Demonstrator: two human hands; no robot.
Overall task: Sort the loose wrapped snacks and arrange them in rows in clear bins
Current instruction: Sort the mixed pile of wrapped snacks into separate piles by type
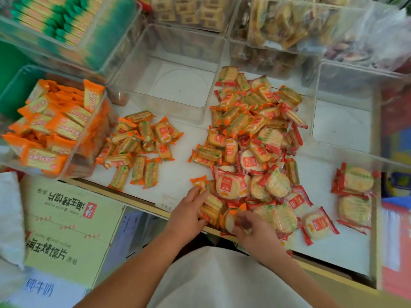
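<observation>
A big mixed heap of wrapped snacks (251, 138) lies on the white shelf (178, 174): orange-wrapped rectangular crackers and red-wrapped round rice crackers. A smaller group of orange packs (140, 147) lies to its left, and two red round packs (355, 192) sit apart at the right. My left hand (189, 212) holds a stack of orange packs (211, 207) at the heap's near edge. My right hand (251, 227) curls round a pack there; which pack is unclear. An empty clear bin (169, 38) stands behind the heap.
A clear bin of orange packs (55, 130) stands at the left, another empty clear bin (347, 85) at the right, and full bins (66, 23) are stacked at the back. Printed cardboard boxes (66, 230) sit below the shelf edge at the left.
</observation>
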